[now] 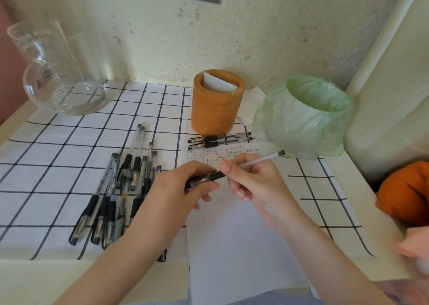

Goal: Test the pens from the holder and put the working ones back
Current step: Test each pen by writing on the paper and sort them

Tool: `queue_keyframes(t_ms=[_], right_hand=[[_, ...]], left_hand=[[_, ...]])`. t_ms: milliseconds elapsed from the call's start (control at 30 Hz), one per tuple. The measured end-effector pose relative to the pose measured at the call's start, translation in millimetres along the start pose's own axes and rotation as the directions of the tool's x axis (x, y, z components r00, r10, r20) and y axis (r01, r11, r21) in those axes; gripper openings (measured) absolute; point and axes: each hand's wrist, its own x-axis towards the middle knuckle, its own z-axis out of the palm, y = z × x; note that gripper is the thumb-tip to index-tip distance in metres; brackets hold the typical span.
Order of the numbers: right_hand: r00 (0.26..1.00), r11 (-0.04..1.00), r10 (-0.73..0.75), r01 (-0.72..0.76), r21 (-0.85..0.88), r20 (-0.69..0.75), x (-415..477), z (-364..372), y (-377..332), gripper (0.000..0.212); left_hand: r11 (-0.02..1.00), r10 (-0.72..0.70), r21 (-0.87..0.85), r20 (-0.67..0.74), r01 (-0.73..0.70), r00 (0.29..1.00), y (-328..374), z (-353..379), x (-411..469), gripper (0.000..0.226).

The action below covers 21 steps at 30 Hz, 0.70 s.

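One gel pen is gripped by left hand and right hand. Two pens are laid beyond the grip. A heap of about twelve lies leftward.

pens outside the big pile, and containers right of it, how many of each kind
lying pens: 2
held pen: 1
wooden holder: 1
green-bagged bin: 1
total: 5

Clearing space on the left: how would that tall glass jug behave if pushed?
The glass jug looks fragile and probably heavy. Tall, its base on the checked cloth, it might drag the cloth or tip rather than slide.
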Motion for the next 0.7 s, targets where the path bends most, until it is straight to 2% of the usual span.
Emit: queue_keyframes(t_ms=[33, 100, 167, 300, 400, 533, 700], right_hand=[[1.0, 1.0, 0.0, 0.0, 0.027, 0.016, 0.3, 0.7, 0.0, 0.024], [0.999, 0.995, 0.001, -0.005, 0.099, 0.046, 1.6, 0.7, 0.2, 0.032], [0.999, 0.99, -0.011, 0.003, 0.143, 0.053, 2.6, 0.4, 0.5, 0.03], [0.999, 0.991, -0.025, 0.021, 0.133, 0.029, 5.1, -0.7, 3.9, 0.028], [0.999, 0.992, -0.013, 0.007, 0.124, 0.051, 5.9, -0.6, 5.2, 0.029], [0.998, 0.991, -0.01, 0.001, 0.134, 0.065, 6.3, 2.9, 9.0, 0.029], [0.998, 0.984, 0.013, -0.024, 0.177, 0.065, 6.2, 6.5, 11.5, 0.026]], left_hand=[[1.0, -0.009, 0.021, -0.014, 0.009, 1.0, 0.0, -1.3, -0.3, 0.005], [0.997, 0.008, 0.073, -0.035, -0.006, 0.999, -1.2, -2.3, -0.6, 0.013], [0.995, 0.023, 0.093, -0.029, -0.02, 0.999, 1.3, -2.1, -0.4, 0.015], [0.998, -0.057, -0.026, 0.094, 0.059, 0.994, 2.3, -0.6, -2.1, 0.021], [0.982, -0.127, -0.129, 0.065, 0.134, 0.99, 0.9, -4.0, -0.5, 0.023], [0.994, -0.086, -0.063, 0.032, 0.088, 0.996, -2.2, -4.2, -0.6, 0.018], [0.993, -0.077, -0.087, 0.032, 0.08, 0.996, -5.1, -5.0, -0.6, 0.021]])
